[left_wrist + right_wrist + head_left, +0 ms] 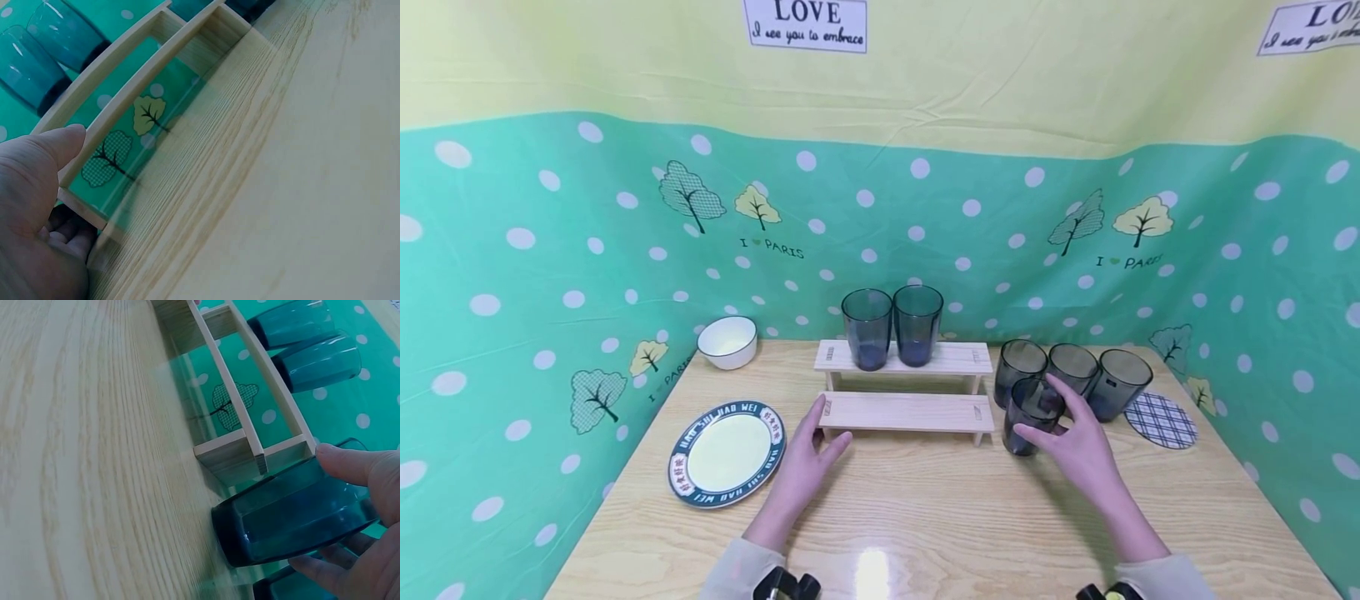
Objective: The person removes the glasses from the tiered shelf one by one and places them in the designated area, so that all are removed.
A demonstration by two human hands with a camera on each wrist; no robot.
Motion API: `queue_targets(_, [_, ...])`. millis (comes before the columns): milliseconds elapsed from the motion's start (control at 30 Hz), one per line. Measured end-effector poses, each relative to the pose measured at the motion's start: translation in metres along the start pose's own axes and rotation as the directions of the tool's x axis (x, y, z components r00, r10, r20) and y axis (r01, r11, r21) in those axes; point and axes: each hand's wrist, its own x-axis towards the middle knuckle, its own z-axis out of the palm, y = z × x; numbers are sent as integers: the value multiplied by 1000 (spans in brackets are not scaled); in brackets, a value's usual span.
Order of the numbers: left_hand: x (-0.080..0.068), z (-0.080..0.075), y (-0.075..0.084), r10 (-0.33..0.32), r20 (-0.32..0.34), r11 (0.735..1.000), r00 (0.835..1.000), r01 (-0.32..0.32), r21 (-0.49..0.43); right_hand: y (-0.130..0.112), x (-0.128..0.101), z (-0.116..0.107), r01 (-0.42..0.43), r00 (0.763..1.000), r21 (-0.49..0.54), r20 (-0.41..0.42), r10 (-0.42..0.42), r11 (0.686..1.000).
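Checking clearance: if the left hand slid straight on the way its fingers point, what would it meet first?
Probably the lower wooden step: the left hand already has its fingertips at the step's left end.
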Motion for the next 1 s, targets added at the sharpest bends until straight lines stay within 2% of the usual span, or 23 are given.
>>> queue_targets(867, [0, 1, 0, -3, -2, 1000, 1000, 3, -8, 0, -1, 1, 47, 998, 8, 37, -48, 999])
queue_targets(1000, [0, 0, 0, -1, 1, 1000, 1000, 1, -6, 0, -2, 0, 56, 998, -14, 45, -55, 998])
